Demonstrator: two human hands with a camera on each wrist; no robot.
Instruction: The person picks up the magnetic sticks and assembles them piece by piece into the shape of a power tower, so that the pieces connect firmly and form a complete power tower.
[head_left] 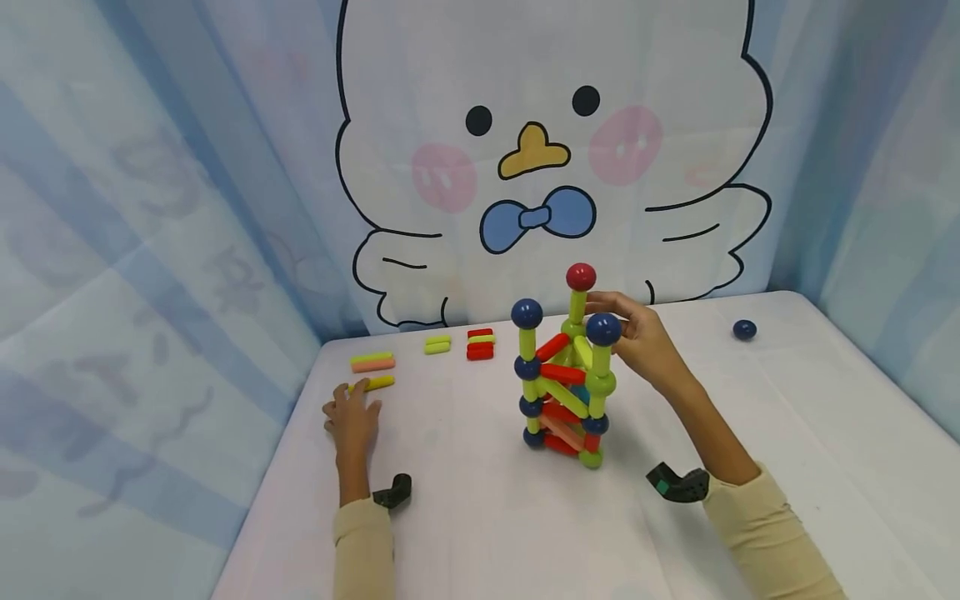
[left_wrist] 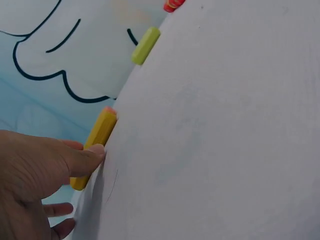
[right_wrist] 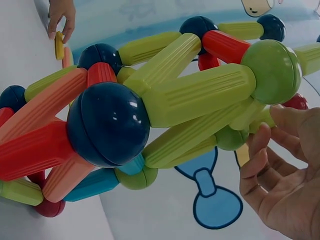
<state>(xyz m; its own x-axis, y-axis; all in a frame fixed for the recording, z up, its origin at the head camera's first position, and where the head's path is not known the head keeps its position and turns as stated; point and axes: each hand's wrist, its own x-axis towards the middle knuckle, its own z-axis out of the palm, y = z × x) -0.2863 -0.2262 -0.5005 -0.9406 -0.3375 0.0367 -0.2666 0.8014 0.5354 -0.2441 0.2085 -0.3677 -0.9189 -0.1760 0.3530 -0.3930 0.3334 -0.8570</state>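
A tower (head_left: 562, 374) of toy building rods and balls stands right of the table's middle, in light green, red, orange and blue. Dark blue balls cap two front posts, and a red ball (head_left: 581, 277) tops the back one. My right hand (head_left: 647, 340) is at the tower's upper back. Its thumb and fingertips (right_wrist: 259, 141) pinch the light green rod (right_wrist: 262, 120) under the red ball. At the table's left, my left hand (head_left: 352, 423) holds a yellow rod (left_wrist: 102, 126) between thumb and fingers, close to the tabletop.
Beyond the left hand lie a light green and an orange rod (head_left: 372, 365). Farther along the back edge are two light green rods (head_left: 437, 347) and a small group of red and light green rods (head_left: 480, 353). A dark blue ball (head_left: 745, 330) sits at the back right. A printed curtain (head_left: 465, 283) hangs behind the table.
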